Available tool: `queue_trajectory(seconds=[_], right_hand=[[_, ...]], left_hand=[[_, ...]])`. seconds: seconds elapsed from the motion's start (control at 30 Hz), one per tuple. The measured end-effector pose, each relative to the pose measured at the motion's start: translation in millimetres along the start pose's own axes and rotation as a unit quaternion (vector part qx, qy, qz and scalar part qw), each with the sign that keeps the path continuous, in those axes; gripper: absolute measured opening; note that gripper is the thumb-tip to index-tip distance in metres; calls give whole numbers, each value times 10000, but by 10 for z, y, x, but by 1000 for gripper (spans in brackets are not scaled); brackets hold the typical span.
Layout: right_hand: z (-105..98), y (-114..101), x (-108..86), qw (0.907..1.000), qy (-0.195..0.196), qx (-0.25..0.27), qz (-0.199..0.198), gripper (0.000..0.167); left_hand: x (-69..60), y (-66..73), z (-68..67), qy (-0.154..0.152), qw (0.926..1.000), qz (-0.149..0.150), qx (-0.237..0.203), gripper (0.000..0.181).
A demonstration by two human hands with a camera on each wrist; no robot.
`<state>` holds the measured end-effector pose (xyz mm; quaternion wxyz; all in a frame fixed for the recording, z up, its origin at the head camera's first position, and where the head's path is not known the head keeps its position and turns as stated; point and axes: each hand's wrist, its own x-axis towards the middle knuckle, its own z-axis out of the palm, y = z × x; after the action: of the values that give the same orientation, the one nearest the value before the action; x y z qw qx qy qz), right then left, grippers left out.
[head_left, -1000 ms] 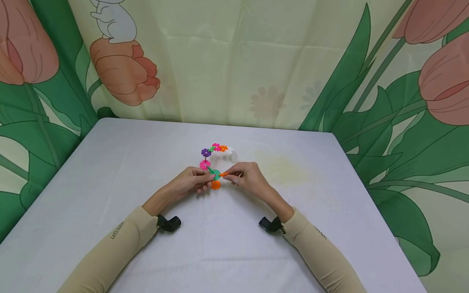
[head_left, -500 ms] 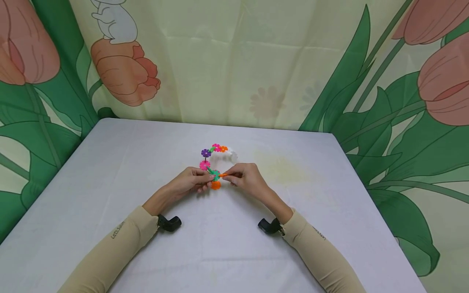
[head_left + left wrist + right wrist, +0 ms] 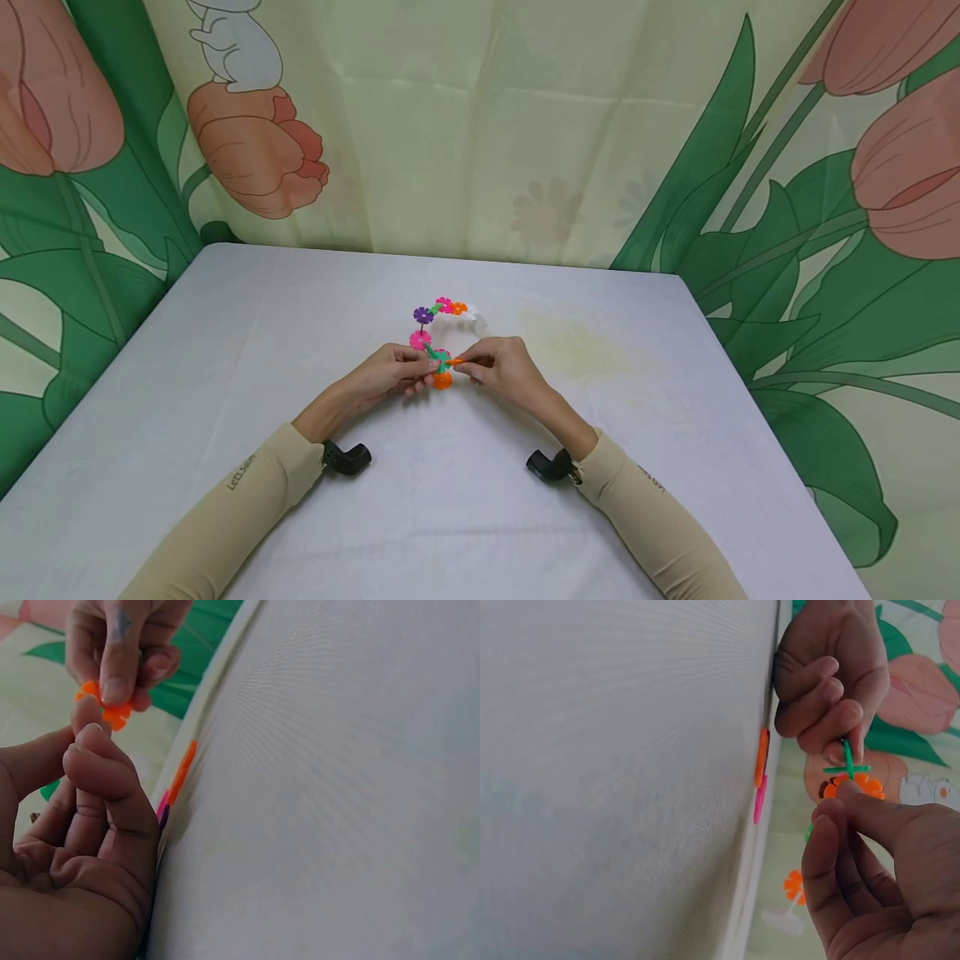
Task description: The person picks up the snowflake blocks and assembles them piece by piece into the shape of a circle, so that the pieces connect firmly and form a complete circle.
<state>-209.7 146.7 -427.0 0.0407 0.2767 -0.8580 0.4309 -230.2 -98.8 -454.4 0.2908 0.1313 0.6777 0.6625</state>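
Note:
In the head view a curved chain of slotted flower-shaped plastic discs lies on the white table, with a purple disc (image 3: pixel 423 316) and a pink disc (image 3: pixel 420 340) on its left side. My left hand (image 3: pixel 393 371) pinches a green disc (image 3: pixel 442 360) at the near end of the chain. My right hand (image 3: pixel 504 364) pinches an orange disc (image 3: pixel 866 784) edge-on against that green one. How deep their slots sit together is hidden by the fingers. Another orange disc (image 3: pixel 442 381) shows just below the left fingertips.
At the chain's far end sit an orange disc (image 3: pixel 458 308) and pale white discs (image 3: pixel 477 320). The table (image 3: pixel 480 517) has a white cloth, with a faint yellowish stain (image 3: pixel 577 346) to the right. A printed flower curtain (image 3: pixel 480 150) hangs behind it.
The right hand has shifted very slightly left and nearer, still pinching the orange disc against the green one. The left hand keeps its hold, and the chain looks nearly unchanged.

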Motion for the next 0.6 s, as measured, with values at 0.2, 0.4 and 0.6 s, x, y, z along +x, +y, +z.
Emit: queue_trajectory(seconds=[0.2, 0.4, 0.6], right_hand=[[7, -8, 0, 9997, 193, -152, -17, 9], [19, -37, -7, 9988, 428, -210, -104, 10], [46, -81, -16, 9978, 551, -298, -218, 8]], left_hand=[[-1, 2, 9, -6, 10000, 85, -12, 32], [-6, 16, 19, -42, 9999, 122, -25, 32], [-24, 29, 30, -60, 9999, 132, -17, 35]])
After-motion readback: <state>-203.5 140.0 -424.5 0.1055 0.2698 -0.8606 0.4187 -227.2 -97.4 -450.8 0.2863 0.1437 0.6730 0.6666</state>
